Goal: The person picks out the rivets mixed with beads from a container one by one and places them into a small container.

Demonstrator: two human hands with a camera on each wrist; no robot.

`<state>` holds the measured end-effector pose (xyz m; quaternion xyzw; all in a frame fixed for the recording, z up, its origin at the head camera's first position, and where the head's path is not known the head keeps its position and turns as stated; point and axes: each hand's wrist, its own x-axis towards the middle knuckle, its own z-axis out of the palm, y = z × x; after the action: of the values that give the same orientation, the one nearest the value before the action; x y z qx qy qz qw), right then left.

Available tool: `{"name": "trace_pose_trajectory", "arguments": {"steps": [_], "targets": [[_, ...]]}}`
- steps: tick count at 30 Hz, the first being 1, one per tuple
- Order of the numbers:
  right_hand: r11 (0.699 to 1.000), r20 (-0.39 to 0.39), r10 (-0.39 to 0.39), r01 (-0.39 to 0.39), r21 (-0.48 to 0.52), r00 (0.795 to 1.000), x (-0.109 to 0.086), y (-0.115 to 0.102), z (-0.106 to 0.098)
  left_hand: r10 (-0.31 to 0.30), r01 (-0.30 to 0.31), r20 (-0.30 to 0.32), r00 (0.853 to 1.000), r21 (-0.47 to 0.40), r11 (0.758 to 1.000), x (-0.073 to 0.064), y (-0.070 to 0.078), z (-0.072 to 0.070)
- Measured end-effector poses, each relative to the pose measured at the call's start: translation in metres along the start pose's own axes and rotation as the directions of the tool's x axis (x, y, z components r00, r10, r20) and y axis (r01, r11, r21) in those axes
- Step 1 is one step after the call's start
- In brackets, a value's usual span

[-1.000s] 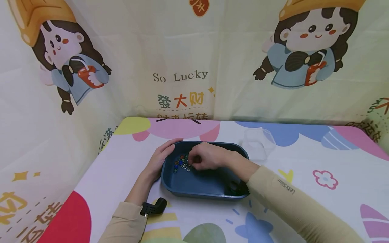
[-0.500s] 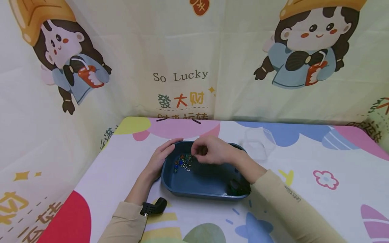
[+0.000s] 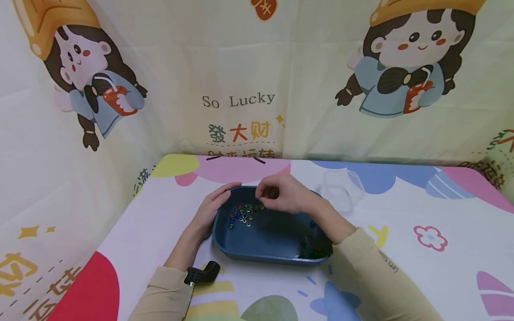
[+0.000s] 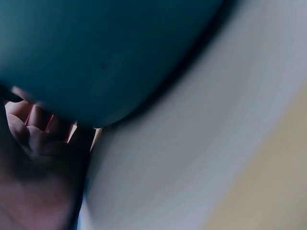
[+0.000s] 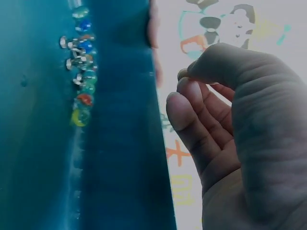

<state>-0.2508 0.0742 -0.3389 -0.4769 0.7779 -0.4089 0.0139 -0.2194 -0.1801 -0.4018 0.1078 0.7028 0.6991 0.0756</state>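
My left hand (image 3: 206, 211) rests on the left end of a dark blue tray (image 3: 265, 258), its fingers nearly straight along the outer back corner. In the left wrist view those fingers lie against the tray's outside. My right hand (image 3: 287, 194) is above the tray's back rim, thumb and finger curled to a pinch. A tiny piece appears between those tips, too small to name. Below it in the tray lie several coloured glass beads (image 3: 238, 215) and small silver pieces (image 3: 248, 224). In the right wrist view the beads (image 5: 85, 46) run along the tray's inner edge.
A clear plastic container (image 3: 343, 189) stands at the tray's back right. Beneath the right wrist is a dark object (image 3: 316, 247), its kind unclear. A black camera mount (image 3: 202, 273) sits on the left wrist. A printed cloth (image 3: 313, 89) hangs behind the patterned tabletop (image 3: 395, 214).
My right hand has risen from the bead pile and moved back and slightly right, baring more beads. My left hand stays on the tray.
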Motion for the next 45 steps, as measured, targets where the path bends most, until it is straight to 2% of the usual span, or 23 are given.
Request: {"name": "trace_pose_trajectory", "arguments": {"steps": [7,12,19,27,36,45], "targets": [[0.998,-0.126,-0.018,0.026,0.058,0.992,-0.008,0.003,-0.005,0.018,-0.018,0.014,1.000,0.024,1.000,0.001,-0.002,0.001],[0.999,-0.155,-0.011,0.019,0.049,0.988,-0.008,0.005,-0.007,0.023,-0.023,0.003,1.000,0.024,0.999,0.000,-0.002,0.000],[0.996,-0.198,0.056,-0.042,0.076,0.979,-0.008,0.002,-0.012,0.032,-0.032,0.006,0.999,0.011,0.999,0.000,0.002,0.000],[0.986,-0.254,0.134,-0.104,0.128,0.958,-0.014,-0.004,-0.020,0.019,-0.019,-0.005,1.000,0.016,1.000,0.000,0.001,0.000],[0.971,-0.304,0.222,-0.182,0.154,0.926,-0.031,-0.007,-0.041,0.015,-0.015,-0.006,1.000,0.031,0.999,-0.001,0.001,0.000],[0.964,-0.350,0.260,-0.221,0.149,0.900,-0.047,0.000,-0.059,0.005,-0.005,-0.009,1.000,0.030,1.000,-0.001,0.001,0.000]]}}
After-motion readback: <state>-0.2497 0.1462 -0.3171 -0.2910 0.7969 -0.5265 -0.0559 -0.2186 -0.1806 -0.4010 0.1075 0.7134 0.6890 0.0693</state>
